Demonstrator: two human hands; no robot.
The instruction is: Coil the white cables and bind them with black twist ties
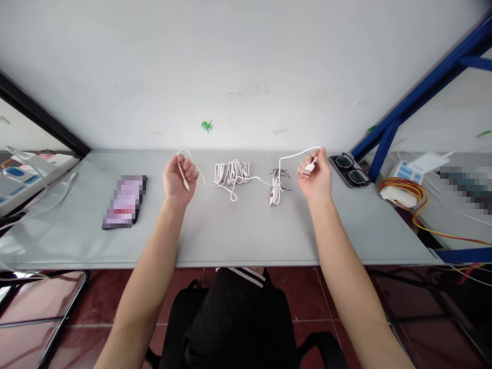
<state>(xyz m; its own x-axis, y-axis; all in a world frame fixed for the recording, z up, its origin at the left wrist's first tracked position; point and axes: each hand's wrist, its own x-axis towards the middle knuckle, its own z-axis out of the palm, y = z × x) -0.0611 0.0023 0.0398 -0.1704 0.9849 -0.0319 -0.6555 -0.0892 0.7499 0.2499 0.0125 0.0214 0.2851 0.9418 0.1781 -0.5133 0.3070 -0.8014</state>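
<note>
Above the left part of the grey table, my left hand point(180, 180) is closed on one end of a white charging cable point(251, 178), its small plug pointing down across the palm. My right hand point(315, 175) is closed on the other end, near the wider USB plug point(311, 165). Between my hands the cable sags to the tabletop, with a small loop at its middle. Coiled white cables point(232, 172) lie behind that loop. A tied bundle of white cable point(275, 191) lies closer to my right hand, with several thin black ties point(283, 173) beside it.
On the left of the table point(246, 230) lies a phone point(125, 201), its screen blurred out. Glasses point(351, 169) rest on a dark tray at the right. Beyond them are a blue metal frame point(418, 82) and a red-yellow wire coil point(403, 187). A wall point(246, 66) rises behind.
</note>
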